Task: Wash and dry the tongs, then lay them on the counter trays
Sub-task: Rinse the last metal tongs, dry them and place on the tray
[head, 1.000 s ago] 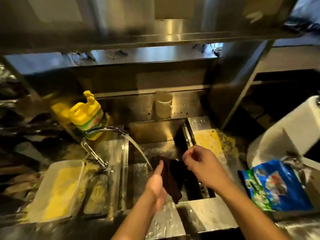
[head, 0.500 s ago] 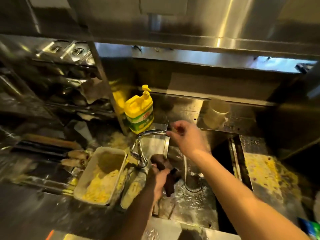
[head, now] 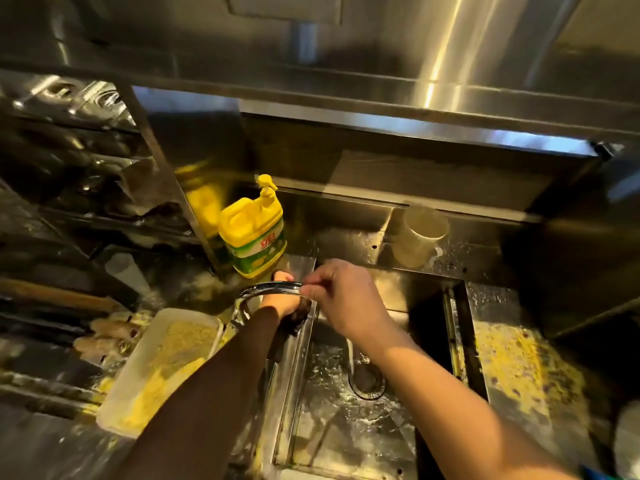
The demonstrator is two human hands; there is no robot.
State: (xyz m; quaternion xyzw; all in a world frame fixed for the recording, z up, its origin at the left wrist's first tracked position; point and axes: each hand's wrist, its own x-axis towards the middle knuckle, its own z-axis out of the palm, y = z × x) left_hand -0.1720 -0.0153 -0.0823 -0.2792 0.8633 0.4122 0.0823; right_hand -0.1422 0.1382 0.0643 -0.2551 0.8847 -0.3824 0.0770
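Two hands meet at the faucet (head: pixel 268 289) above the sink (head: pixel 346 427), centre of the frame.

In the head view, the right hand (head: pixel 341 296) curls its fingers around the chrome spout and pinches it near the tip, while a thin stream of water (head: pixel 350 355) falls into the wet basin toward the drain (head: pixel 367 379). The left hand (head: pixel 282 299) sits just behind the spout, gripping a dark cloth (head: pixel 294 320) that hangs down over the sink's left edge. The tongs cannot be made out anywhere (the left side of the frame is dark and blurred). A yellow soap bottle (head: pixel 254 233) stands above the hands; a white tub (head: pixel 156 368) of yellow crumbs lies at lower left, and a pale cup (head: pixel 419 237) at upper right.
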